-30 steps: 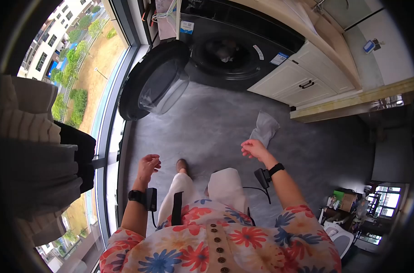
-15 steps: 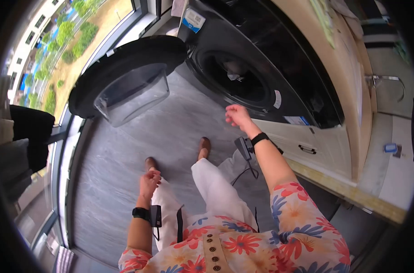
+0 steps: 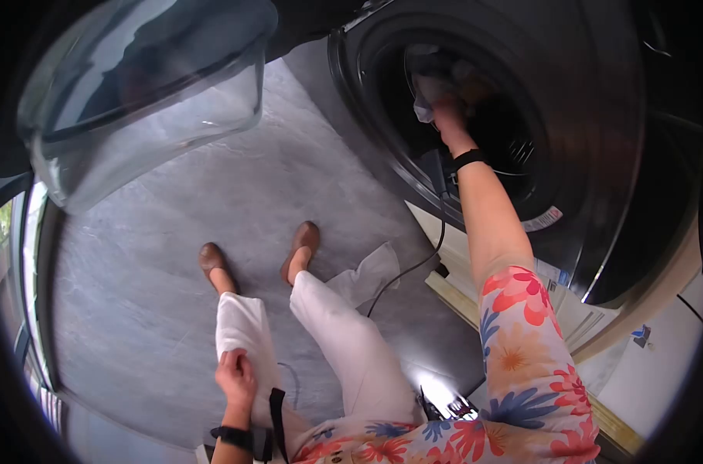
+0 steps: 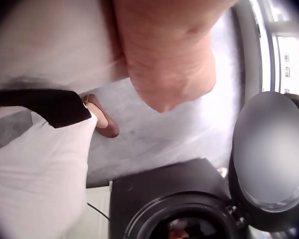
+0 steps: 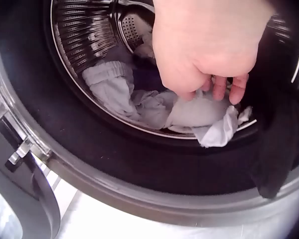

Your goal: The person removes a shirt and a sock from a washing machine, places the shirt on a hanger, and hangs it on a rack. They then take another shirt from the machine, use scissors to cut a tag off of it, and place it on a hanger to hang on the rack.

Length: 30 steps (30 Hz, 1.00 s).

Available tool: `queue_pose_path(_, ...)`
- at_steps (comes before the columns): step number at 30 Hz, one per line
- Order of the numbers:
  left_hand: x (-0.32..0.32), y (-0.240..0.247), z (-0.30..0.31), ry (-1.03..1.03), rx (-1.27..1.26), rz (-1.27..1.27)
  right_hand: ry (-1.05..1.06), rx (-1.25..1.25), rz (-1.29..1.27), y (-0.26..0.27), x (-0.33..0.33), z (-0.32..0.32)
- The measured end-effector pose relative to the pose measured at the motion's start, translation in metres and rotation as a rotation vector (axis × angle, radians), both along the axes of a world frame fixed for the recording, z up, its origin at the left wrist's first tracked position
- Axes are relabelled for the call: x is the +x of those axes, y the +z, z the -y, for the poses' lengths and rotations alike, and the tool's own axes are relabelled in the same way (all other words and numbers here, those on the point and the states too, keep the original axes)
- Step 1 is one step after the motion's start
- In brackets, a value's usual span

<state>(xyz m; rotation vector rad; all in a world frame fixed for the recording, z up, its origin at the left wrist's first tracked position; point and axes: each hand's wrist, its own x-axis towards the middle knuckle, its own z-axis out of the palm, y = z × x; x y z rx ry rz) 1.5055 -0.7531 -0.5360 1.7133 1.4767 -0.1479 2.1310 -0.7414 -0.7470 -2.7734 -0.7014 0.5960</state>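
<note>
Inside the black washing machine (image 3: pixel 591 100), my right hand (image 3: pixel 450 125) reaches into the drum (image 5: pixel 89 40). In the right wrist view the right hand (image 5: pixel 209 55) has its fingers bent down onto a white cloth (image 5: pixel 194 112) at the drum's front edge, gripping its upper folds; the thumb is hidden. Grey-white laundry (image 5: pixel 112 84) lies beside it in the drum. My left hand (image 3: pixel 235 377) hangs by the left leg, fingers loosely curled and holding nothing; the left wrist view shows the same hand (image 4: pixel 172 59) above the floor.
The machine's round door (image 3: pixel 158 100) stands open at the upper left. A translucent sheet or bag (image 3: pixel 371 274) lies on the grey floor (image 3: pixel 158 201) beside the right foot. A white cabinet (image 3: pixel 576 309) adjoins the machine. A dark cloth (image 5: pixel 276 172) hangs over the opening's right side.
The person has come closer to the machine and leaned towards it. My right hand has moved from in front of the machine into the drum, onto the cloth. The left hand still hangs low.
</note>
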Motion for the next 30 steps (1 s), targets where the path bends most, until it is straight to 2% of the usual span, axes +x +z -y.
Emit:
queue_pose_path(2, 0.007, 0.004, -0.01, 0.051, -0.053, 0.014, 0.824, -0.671, 0.74, 0.015, 0.019, -0.01)
queue_pose_path(3, 0.011, 0.006, -0.014, 0.055, -0.039, 0.048, 0.836, -0.682, 0.751, 0.006, 0.033, -0.013)
queue_pose_path(5, 0.012, 0.005, -0.022, 0.061, -0.035, 0.093, 0.301, -0.376, 1.14, -0.017, 0.065, -0.02)
queue_pose_path(6, 0.01, 0.003, -0.024, 0.095, -0.04, 0.084, 0.311, -0.382, 1.151, -0.016, 0.073, -0.021)
queue_pose_path(8, 0.011, 0.001, -0.029, 0.137, -0.056, 0.081, 0.148, -0.31, 0.904, 0.004, 0.084, -0.036)
queue_pose_path(9, 0.015, 0.002, -0.033, 0.145, -0.046, 0.097, 0.155, -0.312, 0.913, 0.02, 0.087, -0.041)
queue_pose_path(11, 0.02, 0.005, -0.043, 0.159, -0.036, 0.121, 0.926, -0.658, 0.923, 0.065, 0.082, -0.047)
queue_pose_path(12, 0.02, 0.007, -0.05, 0.119, -0.09, 0.069, 0.926, -0.658, 0.932, 0.085, 0.075, -0.057)
queue_pose_path(14, 0.023, 0.007, -0.058, 0.09, -0.108, 0.041, 0.784, -0.66, 0.644, 0.11, 0.065, -0.075)
queue_pose_path(15, 0.025, 0.006, -0.062, 0.093, -0.1, 0.043, 0.785, -0.653, 0.65, 0.1, 0.088, -0.073)
queue_pose_path(17, 0.03, 0.004, -0.071, 0.07, -0.06, 0.046, 0.948, -0.612, 0.722, 0.074, 0.152, -0.063)
queue_pose_path(18, 0.031, 0.001, -0.074, 0.07, -0.041, 0.072, 0.945, -0.603, 0.729, 0.077, 0.143, -0.07)
queue_pose_path(20, 0.034, -0.004, -0.078, 0.068, -0.02, 0.082, 0.464, -0.293, 0.287, 0.088, 0.111, -0.083)
queue_pose_path(21, 0.035, -0.005, -0.079, 0.066, -0.012, 0.09, 0.464, -0.286, 0.284, 0.081, 0.114, -0.083)
queue_pose_path(23, 0.04, -0.006, -0.082, 0.046, -0.021, 0.069, 0.446, -0.138, 0.462, 0.065, 0.118, -0.075)
queue_pose_path(24, 0.042, -0.005, -0.082, 0.024, -0.035, 0.053, 0.442, -0.144, 0.457, 0.059, 0.123, -0.066)
queue_pose_path(26, 0.042, -0.004, -0.082, 0.028, -0.046, 0.047, 0.841, -0.403, 0.91, 0.05, 0.132, -0.044)
queue_pose_path(27, 0.042, -0.003, -0.08, 0.039, -0.054, 0.046, 0.839, -0.411, 0.905, 0.039, 0.127, -0.035)
queue_pose_path(29, 0.036, -0.001, -0.078, 0.013, -0.076, 0.027, 0.726, 0.246, 0.705, 0.015, 0.095, -0.031)
queue_pose_path(30, 0.032, -0.001, -0.077, -0.006, -0.088, 0.007, 0.441, 0.212, 0.531, 0.014, 0.06, -0.034)
